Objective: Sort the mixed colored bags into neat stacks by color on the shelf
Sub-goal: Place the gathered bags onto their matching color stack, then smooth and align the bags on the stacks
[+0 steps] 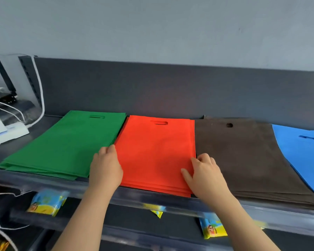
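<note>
Four flat stacks of bags lie side by side on the dark shelf (pixel 43 124): green bags (pixel 62 142) at the left, then red bags (pixel 156 151), brown bags (pixel 243 156), and blue bags (pixel 304 151) at the right edge. My left hand (pixel 105 167) presses against the left edge of the red stack, partly over the green stack. My right hand (pixel 205 174) rests on the red stack's right front edge, fingers slightly bent, thumb on top of the red bags. Neither hand lifts a bag.
A white power strip (pixel 5 133) with plugs and white cables (pixel 38 87) sits at the shelf's left end. A clear rail (pixel 152 200) runs along the shelf front. Yellow-blue snack packets (pixel 45 201) (pixel 213 228) lie on the lower shelf. A grey wall stands behind.
</note>
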`<action>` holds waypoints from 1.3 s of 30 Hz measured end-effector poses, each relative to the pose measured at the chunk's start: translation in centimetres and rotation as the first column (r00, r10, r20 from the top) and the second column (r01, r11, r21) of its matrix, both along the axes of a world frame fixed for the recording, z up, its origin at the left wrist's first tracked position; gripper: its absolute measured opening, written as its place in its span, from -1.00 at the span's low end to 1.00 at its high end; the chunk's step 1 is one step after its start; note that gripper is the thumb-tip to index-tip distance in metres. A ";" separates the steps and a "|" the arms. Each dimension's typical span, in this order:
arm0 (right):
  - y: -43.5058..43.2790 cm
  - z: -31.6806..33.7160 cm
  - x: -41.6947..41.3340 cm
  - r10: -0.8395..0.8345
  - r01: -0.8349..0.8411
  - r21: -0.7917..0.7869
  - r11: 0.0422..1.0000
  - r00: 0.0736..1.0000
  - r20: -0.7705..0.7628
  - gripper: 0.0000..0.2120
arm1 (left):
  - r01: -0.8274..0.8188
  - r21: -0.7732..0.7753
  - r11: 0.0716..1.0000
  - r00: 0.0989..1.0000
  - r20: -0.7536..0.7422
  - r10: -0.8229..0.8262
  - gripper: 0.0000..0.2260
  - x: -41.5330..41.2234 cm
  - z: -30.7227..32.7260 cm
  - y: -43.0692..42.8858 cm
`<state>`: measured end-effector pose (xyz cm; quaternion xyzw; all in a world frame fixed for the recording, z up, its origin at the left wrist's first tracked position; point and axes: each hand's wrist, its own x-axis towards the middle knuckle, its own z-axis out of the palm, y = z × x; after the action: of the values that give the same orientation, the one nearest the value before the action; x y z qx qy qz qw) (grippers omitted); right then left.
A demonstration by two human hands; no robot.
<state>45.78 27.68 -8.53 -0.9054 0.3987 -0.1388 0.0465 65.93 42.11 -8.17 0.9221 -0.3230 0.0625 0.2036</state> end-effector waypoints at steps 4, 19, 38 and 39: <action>0.0 1.0 -0.5 -0.006 0.012 -0.046 0.999 0.992 0.127 -0.68 | 0.123 -0.097 0.988 0.991 0.071 -0.116 -0.58 -0.5 0.2 -0.4; -1.2 1.7 -12.0 -0.161 0.181 -0.055 0.982 0.952 0.262 -0.70 | 0.533 -0.269 0.802 0.844 0.102 -0.527 -0.78 -13.5 0.9 -7.7; -12.0 1.2 -44.9 -0.448 0.467 -0.028 0.884 0.862 0.238 -0.63 | 0.735 -0.288 0.614 0.645 0.018 -0.764 -0.70 -44.8 0.8 -24.2; -12.5 1.1 -46.1 -0.461 0.480 -0.024 0.877 0.855 0.238 -0.62 | 0.742 -0.288 0.605 0.636 0.017 -0.771 -0.70 -45.9 0.8 -25.0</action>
<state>-0.29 15.16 -7.41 -0.7598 0.5939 -0.2638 0.0186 20.02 17.12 -7.34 0.6637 -0.6594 -0.0367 0.3511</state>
